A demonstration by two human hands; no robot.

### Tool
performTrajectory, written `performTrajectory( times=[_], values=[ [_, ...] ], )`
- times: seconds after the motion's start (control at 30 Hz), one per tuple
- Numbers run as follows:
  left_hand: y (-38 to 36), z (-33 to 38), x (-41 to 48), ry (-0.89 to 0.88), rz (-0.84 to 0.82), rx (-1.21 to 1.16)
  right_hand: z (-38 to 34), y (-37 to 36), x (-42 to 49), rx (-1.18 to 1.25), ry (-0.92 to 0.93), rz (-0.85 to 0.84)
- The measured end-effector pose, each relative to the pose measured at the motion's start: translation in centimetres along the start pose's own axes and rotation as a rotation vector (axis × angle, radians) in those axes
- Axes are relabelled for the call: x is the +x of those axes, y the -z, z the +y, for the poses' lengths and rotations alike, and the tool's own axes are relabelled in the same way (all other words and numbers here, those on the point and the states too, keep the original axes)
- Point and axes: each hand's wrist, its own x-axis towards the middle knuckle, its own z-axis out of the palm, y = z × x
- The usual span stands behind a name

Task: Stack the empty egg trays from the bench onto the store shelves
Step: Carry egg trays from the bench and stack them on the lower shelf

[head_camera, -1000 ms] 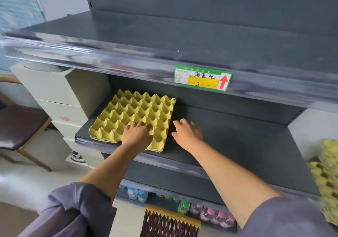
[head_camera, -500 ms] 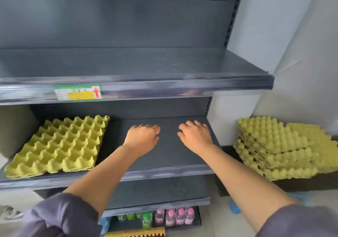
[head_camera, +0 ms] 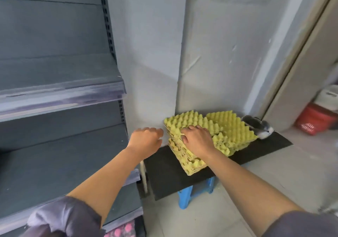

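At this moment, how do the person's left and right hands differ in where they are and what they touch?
The right hand lies on top of the egg tray stack on the bench; the left hand hangs beside that stack, apparently touching nothing. The right hand's fingers bend down onto the top tray, grip unclear; the left hand's fingers are loosely curled and empty. Both reach forward with bare forearms.

The black-topped counter stands on blue legs against the wall, just beside the grey store shelves. On it lie two stacks of yellow egg trays, side by side and touching, the nearer one skewed and close to the front edge. A grey-and-white object, too blurred to name, lies at the far end beside the trays.
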Motion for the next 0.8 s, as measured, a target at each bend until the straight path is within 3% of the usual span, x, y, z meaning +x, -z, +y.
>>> performTrajectory(
  times=[0.3,0.57,0.8],
  values=[
    [-4.5,6.1,13.9,-0.115,-0.104,-0.027,12.9,-3.1,4.3,-0.019,-0.114,-0.076],
    [-9.2,10.1,23.8,-0.221,-0.256,-0.087,23.0,-6.6,8.4,0.008,-0.231,-0.28],
    [-14.6,13.6,29.1,-0.167,-0.422,-0.073,30.6,-10.9,11.5,0.068,-0.248,-0.454]
  ],
)
